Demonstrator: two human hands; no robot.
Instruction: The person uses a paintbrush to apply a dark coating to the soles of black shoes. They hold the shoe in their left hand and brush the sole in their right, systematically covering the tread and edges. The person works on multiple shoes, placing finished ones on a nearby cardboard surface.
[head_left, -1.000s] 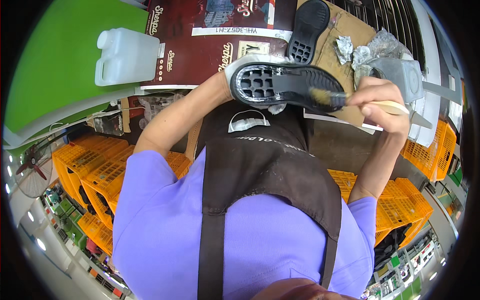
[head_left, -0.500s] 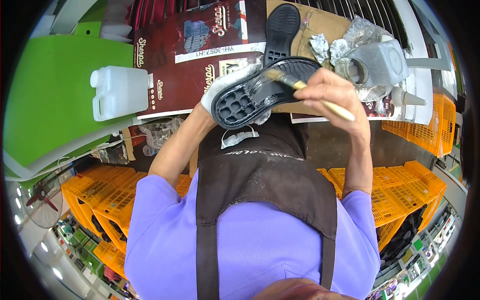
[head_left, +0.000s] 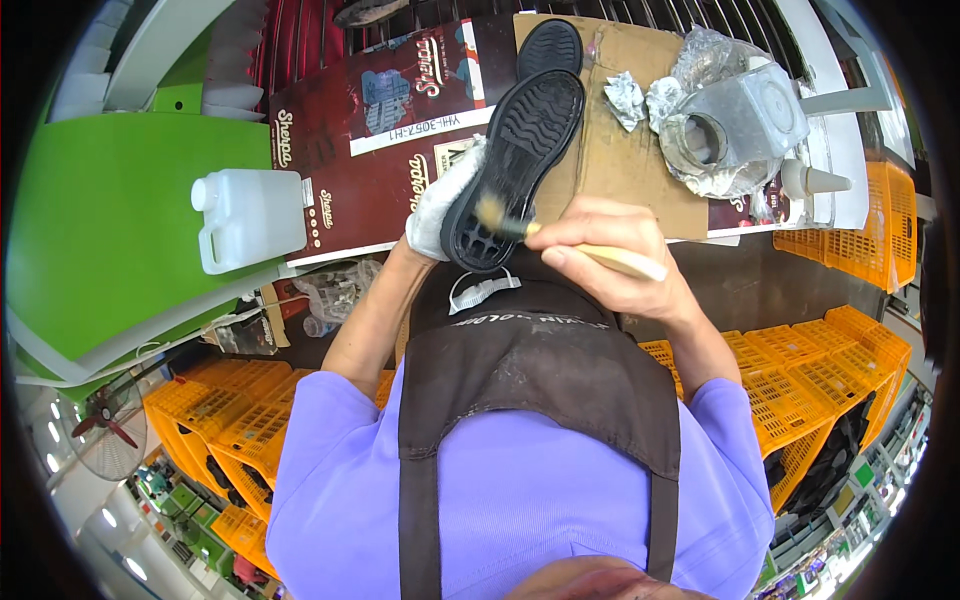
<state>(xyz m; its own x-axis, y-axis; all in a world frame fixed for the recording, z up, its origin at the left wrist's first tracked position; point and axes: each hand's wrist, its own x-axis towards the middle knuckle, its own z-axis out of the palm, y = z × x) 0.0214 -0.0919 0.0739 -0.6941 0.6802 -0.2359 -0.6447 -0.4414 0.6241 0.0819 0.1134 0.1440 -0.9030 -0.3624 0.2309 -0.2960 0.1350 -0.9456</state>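
Observation:
My left hand (head_left: 443, 207), in a white glove, grips a black shoe sole (head_left: 527, 125) by its left edge near the heel. The sole's recessed side faces up, with wavy ridges at the toe and square hollows at the heel. My bare right hand (head_left: 612, 252) is closed round the pale handle of a paintbrush (head_left: 625, 262). Its bristles rest on or just over the heel part. Beyond the held sole, a second black sole (head_left: 550, 48) lies on the cardboard, partly covered by the first.
A brown cardboard sheet (head_left: 640, 180) and dark red printed cardboard (head_left: 340, 190) cover the bench. At right stand a clear plastic container (head_left: 750, 115), crumpled foil (head_left: 625, 100) and a nozzle bottle (head_left: 815, 180). A white jug (head_left: 250, 220) stands left. Orange crates (head_left: 790, 370) flank me.
The held sole has turned, its toe now pointing more away from me. The brush has moved left and nearer, from the sole's middle to its heel. More of the cardboard shows.

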